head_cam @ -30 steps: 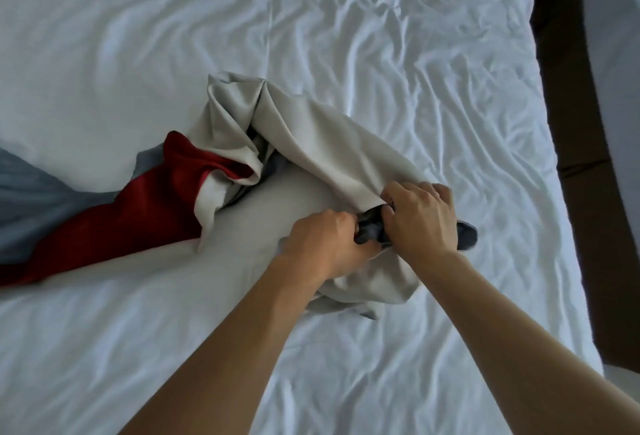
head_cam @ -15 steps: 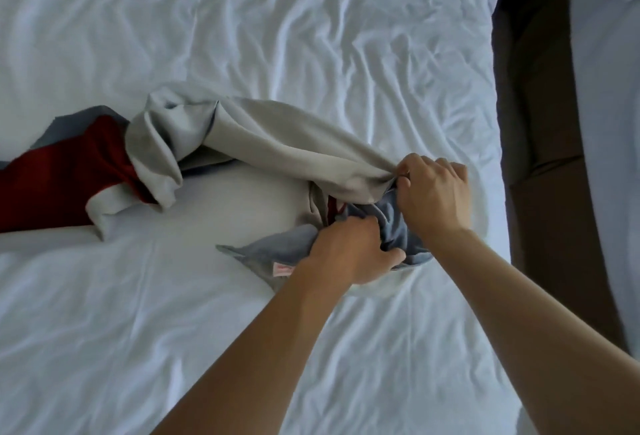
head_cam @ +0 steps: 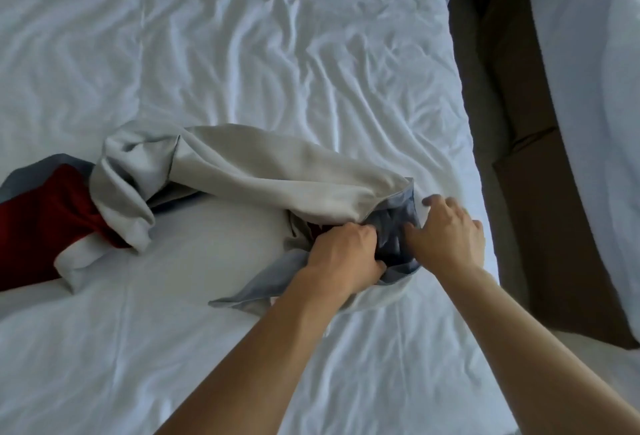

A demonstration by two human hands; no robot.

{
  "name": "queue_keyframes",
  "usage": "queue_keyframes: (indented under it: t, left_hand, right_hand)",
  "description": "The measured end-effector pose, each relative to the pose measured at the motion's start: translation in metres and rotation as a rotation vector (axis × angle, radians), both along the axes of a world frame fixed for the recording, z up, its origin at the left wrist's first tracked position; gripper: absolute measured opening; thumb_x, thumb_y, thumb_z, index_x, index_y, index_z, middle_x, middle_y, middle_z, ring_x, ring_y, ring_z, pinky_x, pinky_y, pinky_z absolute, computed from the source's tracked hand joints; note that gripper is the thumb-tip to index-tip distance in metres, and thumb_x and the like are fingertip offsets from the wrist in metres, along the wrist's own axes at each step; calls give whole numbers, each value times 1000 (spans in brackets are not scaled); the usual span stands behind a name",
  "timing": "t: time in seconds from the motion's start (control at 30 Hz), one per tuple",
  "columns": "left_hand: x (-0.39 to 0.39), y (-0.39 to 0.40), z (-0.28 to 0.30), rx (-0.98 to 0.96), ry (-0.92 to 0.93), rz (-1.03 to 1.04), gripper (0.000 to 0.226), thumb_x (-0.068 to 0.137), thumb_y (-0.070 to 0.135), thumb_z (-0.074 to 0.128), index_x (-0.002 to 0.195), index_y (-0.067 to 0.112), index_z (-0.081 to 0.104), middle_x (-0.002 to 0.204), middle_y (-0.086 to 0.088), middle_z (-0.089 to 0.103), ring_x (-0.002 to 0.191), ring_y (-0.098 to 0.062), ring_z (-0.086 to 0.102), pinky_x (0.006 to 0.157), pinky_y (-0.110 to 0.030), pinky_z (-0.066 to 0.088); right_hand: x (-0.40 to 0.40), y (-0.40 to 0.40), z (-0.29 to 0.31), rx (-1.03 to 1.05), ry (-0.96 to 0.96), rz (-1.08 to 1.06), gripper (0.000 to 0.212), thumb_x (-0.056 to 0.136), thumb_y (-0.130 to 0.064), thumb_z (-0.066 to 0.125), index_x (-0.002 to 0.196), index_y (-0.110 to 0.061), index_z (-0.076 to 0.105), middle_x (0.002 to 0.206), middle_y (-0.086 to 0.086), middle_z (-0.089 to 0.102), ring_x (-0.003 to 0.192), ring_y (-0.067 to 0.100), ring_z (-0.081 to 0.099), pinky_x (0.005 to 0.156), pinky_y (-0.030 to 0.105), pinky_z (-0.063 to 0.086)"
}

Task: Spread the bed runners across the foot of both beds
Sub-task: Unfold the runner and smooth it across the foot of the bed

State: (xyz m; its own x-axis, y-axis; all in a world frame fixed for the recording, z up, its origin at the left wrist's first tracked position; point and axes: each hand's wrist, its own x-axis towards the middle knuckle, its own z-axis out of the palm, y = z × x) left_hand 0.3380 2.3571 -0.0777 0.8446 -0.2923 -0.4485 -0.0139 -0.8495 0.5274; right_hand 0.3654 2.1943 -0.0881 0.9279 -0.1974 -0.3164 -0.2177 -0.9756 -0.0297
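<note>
Single head-worn wide-angle view, looking steeply down and forward from close above the bed [head_cam: 242,36]; the wearer's forearms enter from the lower edge, and a second bed [head_cam: 595,88] lies right of it.

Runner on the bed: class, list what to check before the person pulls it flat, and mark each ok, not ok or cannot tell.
1. Left hand grips the runner: ok.
2. Right hand grips it: not ok; its fingers lie spread on the grey end.
3. Runner untwisted: not ok; it lies bunched, beige lining up.
4. Runner's far end free: cannot tell; it leaves the picture on the left.
5. Runner reaches the bed edge: not ok; white sheet shows beyond the right hand.
6. Second bed has a runner: cannot tell.
</note>
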Motion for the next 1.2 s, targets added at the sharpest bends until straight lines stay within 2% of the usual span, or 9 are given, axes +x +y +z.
queue_keyframes:
  t: [0.13, 0.23, 0.3, 0.5, 0.77, 0.87, 0.97, 1.1, 1.2]
  left_hand:
    - [7, -18, -10, -53, 37, -13, 28, 82, 32, 67, 82, 16, 44, 93, -9, 64, 85, -30, 61, 64, -34, 42]
    - [13, -33, -19, -93, 63, 21, 27, 81, 32, 68, 83, 14, 49, 92, -9, 66, 86, -28, 61, 65, -31, 40]
    - [18, -43, -23, -112, 61, 60, 27, 82, 33, 70, 89, 11, 57, 92, -8, 68, 86, -24, 62, 66, -28, 40]
    - [22, -77, -22, -124, 43, 223, 17, 80, 30, 72, 84, 17, 63, 83, 3, 70, 79, -16, 63, 69, -27, 47]
    - [34, -131, -8, -7, 81, 229, 29, 88, 38, 60, 95, 10, 56, 94, -7, 68, 89, -27, 62, 65, -30, 36]
    - [40, -140, -5, 8, 45, 258, 28, 87, 37, 62, 95, 10, 57, 91, -6, 68, 87, -27, 63, 64, -32, 41]
    - [45, -148, -4, -16, 14, 280, 32, 86, 34, 64, 107, 10, 56, 97, -7, 69, 91, -27, 64, 67, -33, 44]
    - [47, -173, -2, -130, 139, 157, 23, 83, 47, 65, 80, 26, 57, 76, 4, 64, 80, -24, 65, 55, -30, 39]
    - [41, -185, -7, 79, 214, 3, 36, 78, 55, 65, 76, 21, 53, 68, 5, 53, 68, -20, 58, 50, -28, 31]
  right_hand:
    - [-9, -20, -7, 4, 94, -121, 15, 83, -21, 53, 88, -21, 67, 77, 2, 61, 67, 30, 54, 67, 35, 47]
    - [-10, -29, -13, 84, 98, -197, 17, 81, -40, 57, 87, -26, 63, 69, -5, 49, 69, 28, 55, 61, 33, 43]
    - [-6, -35, -19, 99, 137, -156, 22, 81, -46, 60, 92, -27, 62, 70, -7, 47, 71, 25, 55, 61, 32, 40]
    - [7, -59, -30, 130, 182, -16, 17, 86, -29, 60, 99, -17, 61, 85, 4, 55, 72, 28, 48, 62, 33, 38]
    - [59, -143, -21, 95, -116, 71, 9, 92, -18, 50, 97, -20, 58, 78, -1, 55, 68, 24, 44, 55, 32, 31]
    - [73, -148, -23, 146, -123, 71, 11, 90, -29, 53, 98, -24, 57, 79, -1, 59, 68, 24, 49, 57, 31, 33]
    - [71, -144, -25, 146, 31, 47, 20, 80, -43, 56, 86, -24, 53, 75, -2, 57, 65, 25, 53, 59, 32, 38]
    - [63, -154, -35, 110, 69, 79, 5, 81, -22, 52, 78, -17, 52, 72, 4, 59, 56, 23, 48, 51, 30, 35]
    - [70, -170, -36, 89, -9, 101, 7, 89, -21, 51, 84, -18, 55, 70, 1, 56, 56, 23, 46, 51, 30, 32]
